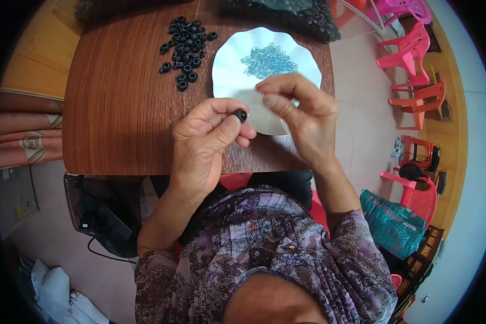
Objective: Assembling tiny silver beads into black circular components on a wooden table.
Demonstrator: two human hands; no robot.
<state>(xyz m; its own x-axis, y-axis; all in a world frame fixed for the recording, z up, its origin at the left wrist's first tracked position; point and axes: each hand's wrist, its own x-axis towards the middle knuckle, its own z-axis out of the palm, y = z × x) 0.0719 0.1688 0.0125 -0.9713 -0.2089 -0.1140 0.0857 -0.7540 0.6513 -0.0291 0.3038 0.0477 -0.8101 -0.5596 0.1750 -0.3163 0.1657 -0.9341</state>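
Note:
My left hand (202, 143) pinches a small black round piece (241, 114) with a hole in it, between thumb and forefinger, over the table's near part. To its right my right hand (308, 116) hovers above the near side of a white wavy-rimmed plate (227, 62). Its thumb and forefinger are drawn together and slightly blurred; whatever is between them is too small to make out. Tiny clear bluish pieces (270, 61) lie heaped on the plate. Left of the plate is a loose pile of black round pieces (188, 44) like the held one.
The brown wooden table (113, 108) carries a clear bag of dark pieces (281, 19) at its far edge. Pink plastic chairs (407, 54) and a teal bag (395, 224) stand to the right. A black bag (105, 216) sits below the table's left corner.

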